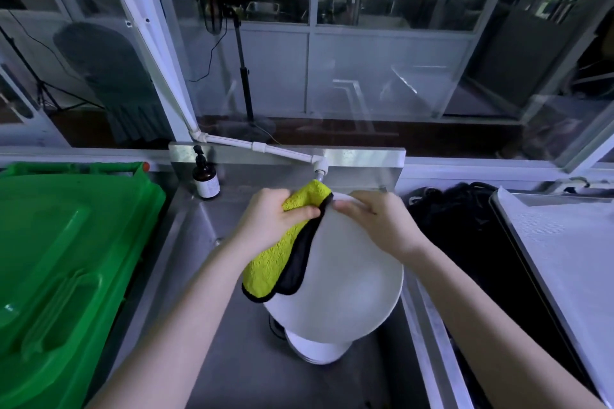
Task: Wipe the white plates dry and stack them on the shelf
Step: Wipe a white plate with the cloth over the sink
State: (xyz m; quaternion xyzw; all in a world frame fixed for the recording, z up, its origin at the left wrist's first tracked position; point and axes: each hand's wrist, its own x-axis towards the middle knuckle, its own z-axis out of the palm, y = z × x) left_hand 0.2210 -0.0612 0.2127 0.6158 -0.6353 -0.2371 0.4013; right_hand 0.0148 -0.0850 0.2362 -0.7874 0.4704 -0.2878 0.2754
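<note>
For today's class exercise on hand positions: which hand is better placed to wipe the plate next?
Left. The left hand grips the yellow cloth against the plate, while the right hand holds the plate's top rim.

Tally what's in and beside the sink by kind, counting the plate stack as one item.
White plate, held up: 1
Plate stack below it: 1, its plates too hidden to count
Yellow cloth: 1
Brown bottle: 1
Green bin: 1
Total: 5
</note>
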